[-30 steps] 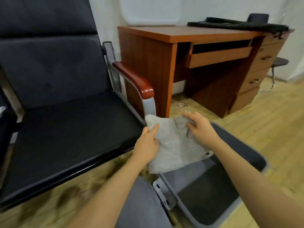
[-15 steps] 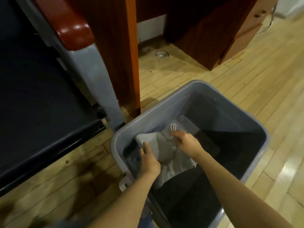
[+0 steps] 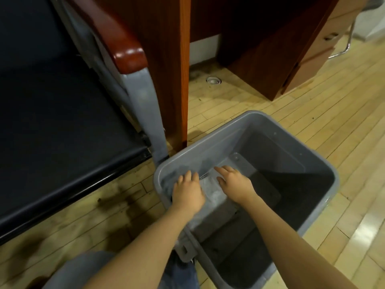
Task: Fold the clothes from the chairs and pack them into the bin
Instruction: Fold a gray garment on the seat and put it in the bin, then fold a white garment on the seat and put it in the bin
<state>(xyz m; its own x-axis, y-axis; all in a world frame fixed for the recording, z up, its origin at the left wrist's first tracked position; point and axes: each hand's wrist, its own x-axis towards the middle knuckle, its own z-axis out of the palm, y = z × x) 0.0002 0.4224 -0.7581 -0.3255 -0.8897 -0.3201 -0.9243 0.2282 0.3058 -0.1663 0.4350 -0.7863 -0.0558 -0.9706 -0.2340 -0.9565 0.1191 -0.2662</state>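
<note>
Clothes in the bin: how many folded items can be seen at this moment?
1: a light grey folded cloth at the near-left end of the grey bin, under the left hand and right hand. Anything beneath it is hidden.

Overall light: moderate, warm indoor tone, dimmer toward the left.
Glare: bright patch on the wood floor (image 3: 368,228) at lower right; small highlight on the red armrest (image 3: 129,53).
Shadows: the bin (image 3: 325,197) interior was dark at its right side; the black chair seat (image 3: 52,126) showed almost no detail.
Blur: the left hand (image 3: 188,193) and right hand (image 3: 235,182) were slightly soft; the grey cloth (image 3: 212,189) smeared.
Distortion: wide-angle bowing of the desk panel (image 3: 184,69) and floorboards toward the edges.
</note>
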